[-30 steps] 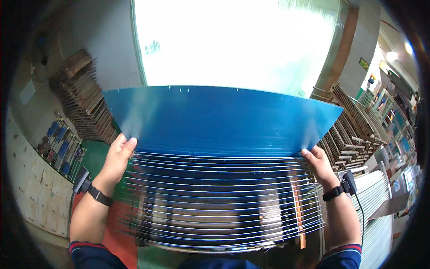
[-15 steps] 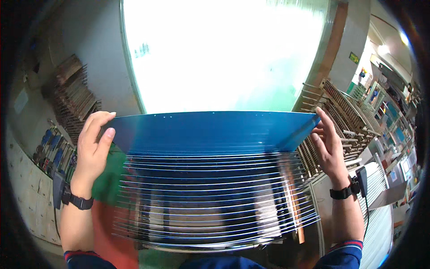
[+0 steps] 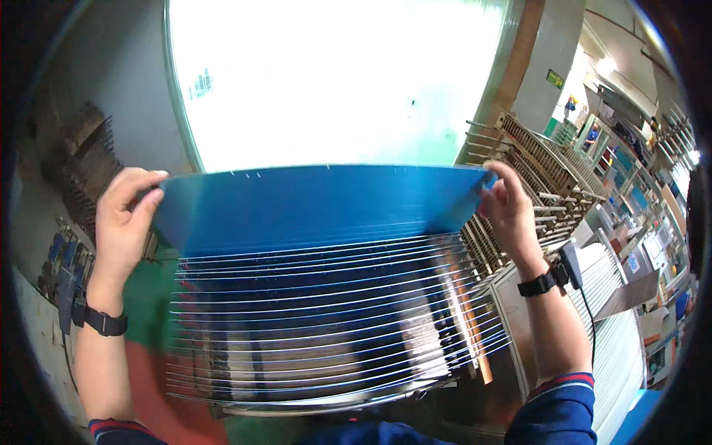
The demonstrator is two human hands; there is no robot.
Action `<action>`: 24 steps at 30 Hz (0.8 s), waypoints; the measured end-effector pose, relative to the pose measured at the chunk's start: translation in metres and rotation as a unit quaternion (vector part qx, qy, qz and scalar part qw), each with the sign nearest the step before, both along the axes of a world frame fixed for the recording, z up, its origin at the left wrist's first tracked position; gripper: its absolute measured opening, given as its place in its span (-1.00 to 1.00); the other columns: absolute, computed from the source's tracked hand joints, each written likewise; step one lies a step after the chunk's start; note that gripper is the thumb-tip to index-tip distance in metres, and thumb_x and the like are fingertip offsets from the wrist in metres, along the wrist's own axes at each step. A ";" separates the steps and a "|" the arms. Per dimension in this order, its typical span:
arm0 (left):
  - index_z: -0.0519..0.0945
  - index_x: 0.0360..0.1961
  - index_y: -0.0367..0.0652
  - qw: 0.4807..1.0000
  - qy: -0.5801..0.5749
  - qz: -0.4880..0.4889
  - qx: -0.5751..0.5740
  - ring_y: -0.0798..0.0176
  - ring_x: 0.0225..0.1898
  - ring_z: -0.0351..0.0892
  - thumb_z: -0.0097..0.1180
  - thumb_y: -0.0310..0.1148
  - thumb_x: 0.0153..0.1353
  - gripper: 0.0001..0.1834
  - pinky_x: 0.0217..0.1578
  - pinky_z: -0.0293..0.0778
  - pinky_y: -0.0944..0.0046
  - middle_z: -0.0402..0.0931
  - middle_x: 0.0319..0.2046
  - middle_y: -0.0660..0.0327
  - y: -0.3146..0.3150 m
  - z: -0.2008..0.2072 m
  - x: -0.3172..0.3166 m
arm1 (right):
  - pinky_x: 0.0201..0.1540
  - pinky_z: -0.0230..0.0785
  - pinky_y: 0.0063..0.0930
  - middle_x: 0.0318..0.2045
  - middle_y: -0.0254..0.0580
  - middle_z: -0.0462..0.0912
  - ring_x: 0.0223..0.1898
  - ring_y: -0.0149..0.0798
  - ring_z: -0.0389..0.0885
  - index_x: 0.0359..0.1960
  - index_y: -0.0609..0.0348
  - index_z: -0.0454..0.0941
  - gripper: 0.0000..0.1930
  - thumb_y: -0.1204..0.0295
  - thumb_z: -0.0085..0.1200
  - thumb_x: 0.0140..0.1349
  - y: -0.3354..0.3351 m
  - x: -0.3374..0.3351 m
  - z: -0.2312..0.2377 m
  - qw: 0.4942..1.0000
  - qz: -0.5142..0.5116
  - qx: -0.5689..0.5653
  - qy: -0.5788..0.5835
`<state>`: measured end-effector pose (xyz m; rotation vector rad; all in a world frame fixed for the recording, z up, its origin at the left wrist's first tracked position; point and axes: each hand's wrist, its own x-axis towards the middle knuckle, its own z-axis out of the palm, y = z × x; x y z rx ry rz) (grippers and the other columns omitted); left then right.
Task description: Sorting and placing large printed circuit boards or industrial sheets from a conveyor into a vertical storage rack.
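I hold a thin blue sheet (image 3: 311,200) flat in front of me by its two short edges. My left hand (image 3: 122,219) grips the left edge, fingers curled over the top. My right hand (image 3: 508,208) pinches the right edge near its far corner. Below the sheet stands a rack of several thin panels (image 3: 326,326) set on edge in rows, their rims showing as pale lines. The sheet hovers above the far end of this rack. Both wrists wear black bands.
A bright backlit white panel (image 3: 334,74) fills the wall ahead. Slotted metal racks (image 3: 541,185) stand to the right, more racks (image 3: 81,163) at the left. The floor is green and red (image 3: 148,297). A person in blue stands far off at the right.
Both hands have lifted the blue sheet higher and tilted it flatter toward me, so more of the rack of panels below shows.
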<state>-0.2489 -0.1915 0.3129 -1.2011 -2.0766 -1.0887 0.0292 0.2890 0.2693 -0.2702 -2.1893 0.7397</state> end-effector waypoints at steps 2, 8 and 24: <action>0.69 -0.13 -0.29 0.997 -0.018 -0.012 -0.069 0.17 -0.14 0.60 0.22 -0.60 0.20 -0.80 -0.03 0.48 0.25 0.62 -0.24 0.13 0.000 -0.011 0.007 | -0.31 0.47 -0.47 -0.51 -0.24 0.58 -0.43 -0.43 0.58 0.11 0.10 0.58 -0.70 0.60 0.13 0.37 -0.001 0.004 -0.012 0.994 -0.065 -0.001 -0.092; 0.70 -0.01 -0.23 0.958 -0.028 0.011 -0.284 -0.09 0.05 0.62 0.24 -0.25 0.26 -0.65 0.13 0.48 -0.02 0.68 -0.04 -0.02 -0.009 -0.052 0.030 | 0.20 0.50 -0.14 0.20 0.01 0.52 0.14 0.09 0.61 0.14 0.02 0.64 -0.60 0.07 0.04 0.47 -0.009 0.017 -0.036 0.950 0.026 0.170 -0.260; 0.68 -0.39 -0.23 0.925 0.106 0.001 -0.365 -0.18 -0.18 0.62 0.23 -0.06 0.21 -0.62 -0.16 0.47 -0.11 0.65 -0.36 -0.02 0.027 -0.031 0.025 | -0.37 0.62 -0.38 -0.21 -0.25 0.64 -0.44 -0.25 0.63 0.51 -0.61 0.12 -0.27 0.35 0.18 0.43 -0.240 0.162 0.054 0.866 0.281 0.277 0.306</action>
